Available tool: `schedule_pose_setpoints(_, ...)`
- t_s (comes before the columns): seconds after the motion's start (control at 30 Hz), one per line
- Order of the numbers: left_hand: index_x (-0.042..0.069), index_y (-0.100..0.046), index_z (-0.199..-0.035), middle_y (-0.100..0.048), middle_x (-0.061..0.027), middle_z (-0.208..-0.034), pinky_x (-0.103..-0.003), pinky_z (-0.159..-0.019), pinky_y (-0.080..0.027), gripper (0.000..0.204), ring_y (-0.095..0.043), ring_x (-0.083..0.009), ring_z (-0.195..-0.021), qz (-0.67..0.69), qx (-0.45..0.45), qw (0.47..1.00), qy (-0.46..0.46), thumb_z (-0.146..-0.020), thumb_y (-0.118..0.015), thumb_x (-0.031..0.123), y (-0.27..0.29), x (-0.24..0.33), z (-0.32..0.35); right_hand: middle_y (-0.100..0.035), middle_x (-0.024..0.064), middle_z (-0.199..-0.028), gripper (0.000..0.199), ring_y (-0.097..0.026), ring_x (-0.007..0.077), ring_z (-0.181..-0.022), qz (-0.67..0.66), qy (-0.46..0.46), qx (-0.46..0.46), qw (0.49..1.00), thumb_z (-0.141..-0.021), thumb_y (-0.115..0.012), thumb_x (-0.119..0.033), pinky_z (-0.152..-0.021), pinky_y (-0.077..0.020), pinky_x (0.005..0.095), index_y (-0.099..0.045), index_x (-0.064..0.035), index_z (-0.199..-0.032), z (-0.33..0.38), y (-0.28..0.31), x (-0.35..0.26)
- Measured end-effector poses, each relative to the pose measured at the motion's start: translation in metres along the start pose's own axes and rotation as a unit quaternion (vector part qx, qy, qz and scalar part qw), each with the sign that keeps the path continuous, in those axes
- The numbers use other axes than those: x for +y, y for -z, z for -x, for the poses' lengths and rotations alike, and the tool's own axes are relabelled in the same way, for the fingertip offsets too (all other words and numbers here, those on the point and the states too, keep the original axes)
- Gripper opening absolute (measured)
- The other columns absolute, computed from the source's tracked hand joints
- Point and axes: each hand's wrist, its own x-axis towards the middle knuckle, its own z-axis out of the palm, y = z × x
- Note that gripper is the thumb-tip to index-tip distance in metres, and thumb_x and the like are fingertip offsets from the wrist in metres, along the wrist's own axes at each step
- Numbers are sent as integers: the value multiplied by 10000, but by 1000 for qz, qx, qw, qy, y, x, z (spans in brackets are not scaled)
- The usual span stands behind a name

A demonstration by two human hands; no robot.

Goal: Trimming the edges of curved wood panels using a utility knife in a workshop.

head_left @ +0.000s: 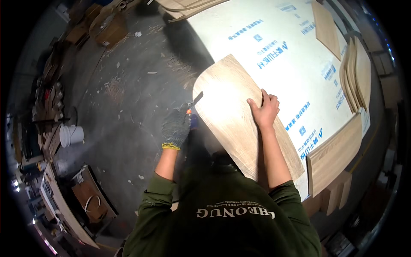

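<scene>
A pale wood-grain board [231, 113] with rounded corners lies at a slant in front of me, its left side jutting past the table edge. My right hand [266, 110], bare, grips its right edge, the thumb on top and the fingers at the rim. Beside the board's left edge is my left hand [175, 126], in a dark grey knit glove with a yellow cuff. Its fingers are closed round a knife-like tool [198, 98]; a flat dark blade and a bit of orange show. The blade meets the board's curved left edge. Bright glare washes out the board's middle.
Under the board is a white table sheet [248, 38] with blue print. Curved wood pieces [354, 75] are stacked at the right, near another wood-grain board [336, 156]. Scraps litter the grey floor [124, 124] at left, where a white bucket [71, 135] and a cardboard box [109, 29] stand.
</scene>
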Motion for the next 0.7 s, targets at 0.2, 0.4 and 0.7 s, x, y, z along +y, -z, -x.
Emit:
schedule_pose_setpoints(0.2, 153, -601, -1244, -640, -153, -1095, -449, -815, -498, 355, -617, -339, -974, -17, 42, 998, 43, -921, -558, 296, 15, -35, -11, -530, 131, -1114, 681, -482, 291, -1046, -17, 78, 3, 997, -739, -731, -520, -940, -379, 421, -602, -93, -1253, -42, -25, -57)
schedule_pose_setpoints(0.4, 148, -577, -1264, -644, -150, -1046, -459, -801, -496, 367, -617, -351, -942, -20, -49, 993, 101, -920, -545, 272, 21, -37, -19, -549, 101, -1025, 638, -508, 264, -981, -9, 64, -7, 998, -730, -737, -532, -900, -412, 403, -652, -113, -1204, -57, -27, -72)
schedule_pose_setpoints(0.7, 143, -565, -1260, -639, -149, -968, -471, -736, -496, 366, -623, -353, -870, -52, -39, 995, 76, -909, -559, 245, 26, -40, -33, -548, 76, -930, 612, -522, 246, -882, -45, 95, 22, 994, -701, -770, -528, -825, -450, 379, -684, -137, -1163, -60, -31, -62)
